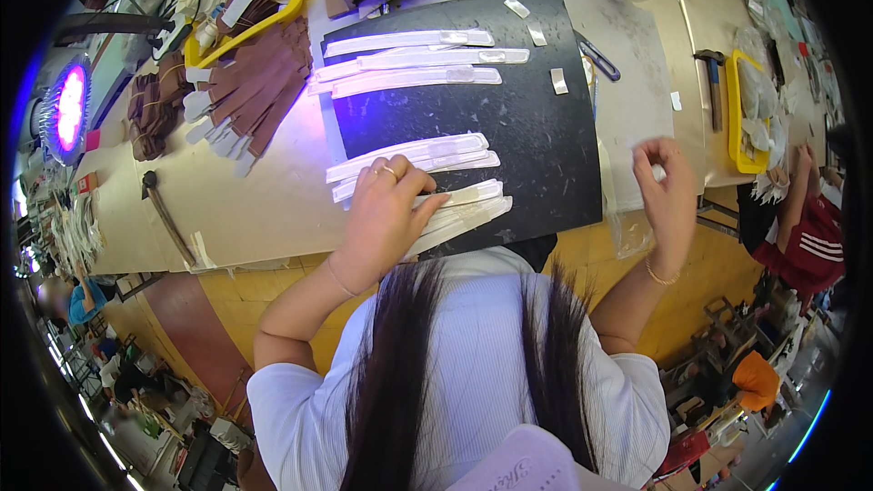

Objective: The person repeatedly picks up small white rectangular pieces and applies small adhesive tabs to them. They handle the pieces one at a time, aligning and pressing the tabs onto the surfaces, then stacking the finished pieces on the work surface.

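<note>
white strips on black mat, both hands at near edge

left hand (386,209) flat on near stack of white strips (459,209), fingers (400,177) pressed together over strip ends. strips lying on black mat (536,145) atop surface (273,191). right hand (668,191) raised just right of mat, blurred; fingers curled, cannot tell whether pinching anything. further white strips (409,59) at far left of mat. brown strips (264,82) left of mat.
</note>
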The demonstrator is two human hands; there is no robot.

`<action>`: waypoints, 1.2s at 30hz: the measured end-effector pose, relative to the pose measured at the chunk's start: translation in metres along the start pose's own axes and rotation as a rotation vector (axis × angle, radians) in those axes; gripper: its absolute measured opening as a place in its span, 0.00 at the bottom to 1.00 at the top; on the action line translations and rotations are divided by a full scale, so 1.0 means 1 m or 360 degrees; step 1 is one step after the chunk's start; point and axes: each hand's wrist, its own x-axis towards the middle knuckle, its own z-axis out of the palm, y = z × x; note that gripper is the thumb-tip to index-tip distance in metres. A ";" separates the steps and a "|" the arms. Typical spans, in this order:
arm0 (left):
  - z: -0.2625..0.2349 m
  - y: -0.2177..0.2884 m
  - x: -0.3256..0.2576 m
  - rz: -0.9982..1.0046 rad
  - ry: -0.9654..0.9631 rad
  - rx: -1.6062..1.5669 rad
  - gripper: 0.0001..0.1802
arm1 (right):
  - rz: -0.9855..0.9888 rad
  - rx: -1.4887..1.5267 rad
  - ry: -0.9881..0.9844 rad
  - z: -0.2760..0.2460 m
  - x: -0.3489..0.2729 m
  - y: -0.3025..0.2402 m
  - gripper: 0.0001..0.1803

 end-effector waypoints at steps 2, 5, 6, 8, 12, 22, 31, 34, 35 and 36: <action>-0.008 -0.006 0.018 0.0023 0.0080 -0.0043 0.09 | 0.0216 -0.0188 -0.0231 -0.027 -0.016 0.027 0.06; -0.021 -0.019 0.049 0.0004 0.0198 -0.0128 0.11 | 0.0550 -0.0374 -0.0455 -0.039 -0.034 0.090 0.08; -0.027 -0.020 0.056 -0.0076 0.0200 -0.0194 0.12 | 0.0656 -0.0412 -0.0508 -0.032 -0.039 0.115 0.08; -0.036 -0.023 0.070 -0.0160 0.0122 -0.0286 0.14 | 0.0830 -0.0416 -0.0509 -0.018 -0.052 0.152 0.09; -0.045 -0.026 0.077 -0.0269 0.0028 -0.0331 0.15 | 0.1048 -0.0418 -0.0334 0.020 -0.065 0.195 0.13; -0.001 -0.037 0.113 0.0196 0.0158 0.0180 0.13 | 0.1077 -0.0495 -0.0281 0.000 -0.080 0.214 0.18; 0.002 -0.032 0.112 0.0169 0.0134 0.0095 0.08 | 0.0387 0.0015 0.0224 -0.036 -0.021 0.038 0.13; 0.004 -0.030 0.108 0.0070 0.0041 -0.0116 0.08 | 0.0049 0.0362 0.0027 0.007 0.002 -0.033 0.08; 0.005 -0.028 0.107 0.0014 -0.0016 -0.0221 0.08 | -0.0123 0.0539 -0.0081 0.026 0.006 -0.052 0.08; -0.002 -0.021 0.105 -0.0121 -0.0059 -0.0341 0.11 | -0.0307 0.0577 -0.0180 0.044 0.008 -0.067 0.09</action>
